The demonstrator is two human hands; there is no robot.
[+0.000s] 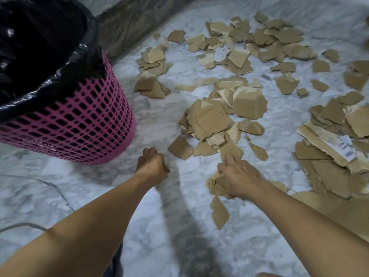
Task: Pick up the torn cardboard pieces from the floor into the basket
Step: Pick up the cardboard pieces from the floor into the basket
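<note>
Gathering torn cardboard pieces (209, 118) beside the basket (79, 124).

Right hand (239, 174) grips several brown, ragged-edged scraps, fingers curled around them; left hand (152, 164), nearer the basket, is fisted, contents indiscernible. Remaining pieces lie scattered on the marble floor (99, 196), away from the basket beyond both hands. The held scraps must travel leftward to the basket's black liner (40, 47).

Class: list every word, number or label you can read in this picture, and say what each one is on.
"CO": roughly, on a cardboard piece at the back; blurred.
White label on the right-hand cardboard: barcode and print, unreadable.
White paper slip in the far pile: marks too small to read.
</note>
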